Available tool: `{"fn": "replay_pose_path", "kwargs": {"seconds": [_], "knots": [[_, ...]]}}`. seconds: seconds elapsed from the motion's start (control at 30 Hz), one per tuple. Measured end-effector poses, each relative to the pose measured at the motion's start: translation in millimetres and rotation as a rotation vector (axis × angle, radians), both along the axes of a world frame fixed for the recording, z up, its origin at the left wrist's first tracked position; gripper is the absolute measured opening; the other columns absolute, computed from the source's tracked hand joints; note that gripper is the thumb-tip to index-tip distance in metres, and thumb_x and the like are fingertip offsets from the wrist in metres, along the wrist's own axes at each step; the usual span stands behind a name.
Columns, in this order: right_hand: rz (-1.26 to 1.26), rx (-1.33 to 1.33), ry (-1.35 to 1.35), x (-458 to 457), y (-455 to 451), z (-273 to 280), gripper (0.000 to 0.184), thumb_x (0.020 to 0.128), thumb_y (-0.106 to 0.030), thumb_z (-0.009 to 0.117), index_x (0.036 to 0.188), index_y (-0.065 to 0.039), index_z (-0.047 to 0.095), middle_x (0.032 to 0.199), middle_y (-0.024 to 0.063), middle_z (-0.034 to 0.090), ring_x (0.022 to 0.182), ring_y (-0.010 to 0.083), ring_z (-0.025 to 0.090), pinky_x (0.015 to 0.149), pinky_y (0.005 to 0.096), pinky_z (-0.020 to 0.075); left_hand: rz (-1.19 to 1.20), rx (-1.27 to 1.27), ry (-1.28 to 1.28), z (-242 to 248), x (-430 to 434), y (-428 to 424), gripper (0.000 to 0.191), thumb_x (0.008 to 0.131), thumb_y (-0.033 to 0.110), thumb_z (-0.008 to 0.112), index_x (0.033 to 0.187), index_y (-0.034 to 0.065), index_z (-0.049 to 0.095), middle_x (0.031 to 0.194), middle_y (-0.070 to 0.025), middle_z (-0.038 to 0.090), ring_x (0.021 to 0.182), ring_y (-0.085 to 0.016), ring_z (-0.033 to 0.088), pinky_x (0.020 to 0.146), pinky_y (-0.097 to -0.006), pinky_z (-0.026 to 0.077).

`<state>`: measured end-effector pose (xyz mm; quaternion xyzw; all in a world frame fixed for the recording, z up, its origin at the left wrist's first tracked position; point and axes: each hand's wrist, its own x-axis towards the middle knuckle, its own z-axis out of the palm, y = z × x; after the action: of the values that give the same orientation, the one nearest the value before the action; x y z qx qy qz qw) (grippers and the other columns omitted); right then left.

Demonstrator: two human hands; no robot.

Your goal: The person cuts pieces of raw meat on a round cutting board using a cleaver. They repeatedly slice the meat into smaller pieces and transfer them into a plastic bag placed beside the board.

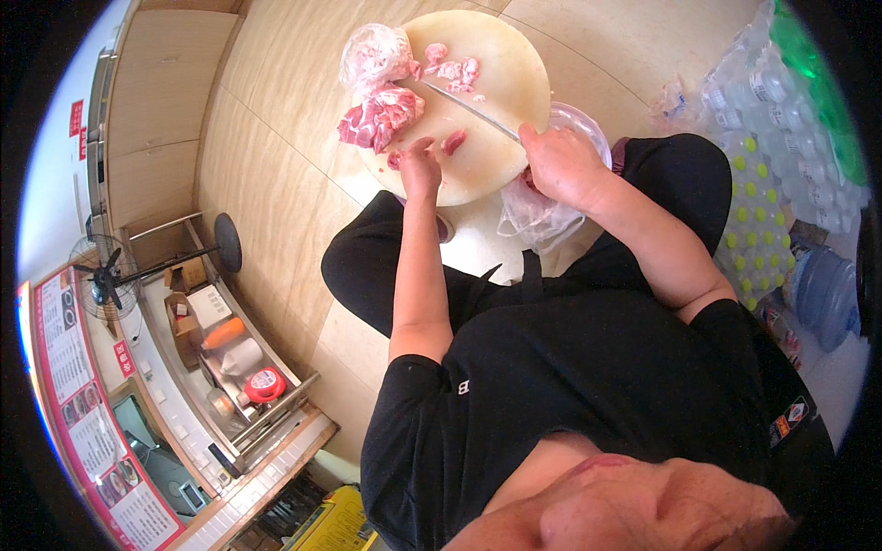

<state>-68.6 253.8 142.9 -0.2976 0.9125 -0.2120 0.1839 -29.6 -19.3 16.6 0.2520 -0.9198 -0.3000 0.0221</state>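
A round, pale cutting board (496, 69) lies before me with raw meat on it. My right hand (561, 164) grips the handle of a knife, whose long narrow blade (472, 110) points to the upper left across the board. Near the board's left edge, my left hand (420, 169) has its fingers curled against a small piece of red meat (394, 160). Another small strip of meat (453, 142) lies just right of those fingers. A larger chunk of meat (382, 117) rests above them, beside a clear plastic bag of meat (375, 56). Several pale cut pieces (451, 70) are beyond the blade.
Below my right hand, a thin plastic bag (537, 217) hangs by a pale tub (586, 124). Wrapped packs of bottles (754, 220) and a blue water jug (827, 296) stand at right. At left are a fan (105, 279) and a metal-framed cart (275, 413) holding bottles and boxes.
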Motion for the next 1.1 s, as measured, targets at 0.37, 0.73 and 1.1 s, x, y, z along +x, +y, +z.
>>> {"fn": "replay_pose_path", "kwargs": {"seconds": [0.37, 0.73, 1.1], "knots": [[0.009, -0.042, 0.012, 0.4, -1.6, -9.0, 0.017, 0.085, -0.007, 0.052, 0.098, 0.003, 0.054, 0.079, 0.0231, 0.067, 0.078, 0.0399, 0.068, 0.070, 0.0491, 0.0536, -0.308, -0.402, 0.270, -18.1, 0.6, 41.5, 0.007, 0.077, 0.006, 0.066, 0.083, 0.0066, 0.068, 0.084, -0.0118, 0.067, 0.087, -0.030, 0.063, 0.082, -0.0385, 0.050], [0.017, -0.056, -0.008, 1.0, 1.9, -6.6, 0.018, 0.084, -0.007, 0.052, 0.099, 0.004, 0.053, 0.081, 0.0240, 0.067, 0.082, 0.0402, 0.067, 0.071, 0.0497, 0.0528, -0.537, -0.326, 0.375, 5.8, 1.8, 33.4, 0.011, 0.077, 0.004, 0.061, 0.085, 0.0098, 0.066, 0.084, -0.0067, 0.066, 0.085, -0.028, 0.063, 0.075, -0.0393, 0.052], [0.046, -0.083, -0.012, 12.5, -2.2, -17.3, 0.019, 0.082, -0.011, 0.057, 0.096, 0.001, 0.052, 0.071, 0.0215, 0.065, 0.071, 0.0397, 0.066, 0.064, 0.0509, 0.0519, -0.427, -0.496, 0.492, -13.8, 38.6, 52.5, 0.028, 0.076, -0.004, 0.056, 0.101, 0.0043, 0.067, 0.102, -0.0079, 0.067, 0.102, -0.030, 0.062, 0.092, -0.0374, 0.050]]}}
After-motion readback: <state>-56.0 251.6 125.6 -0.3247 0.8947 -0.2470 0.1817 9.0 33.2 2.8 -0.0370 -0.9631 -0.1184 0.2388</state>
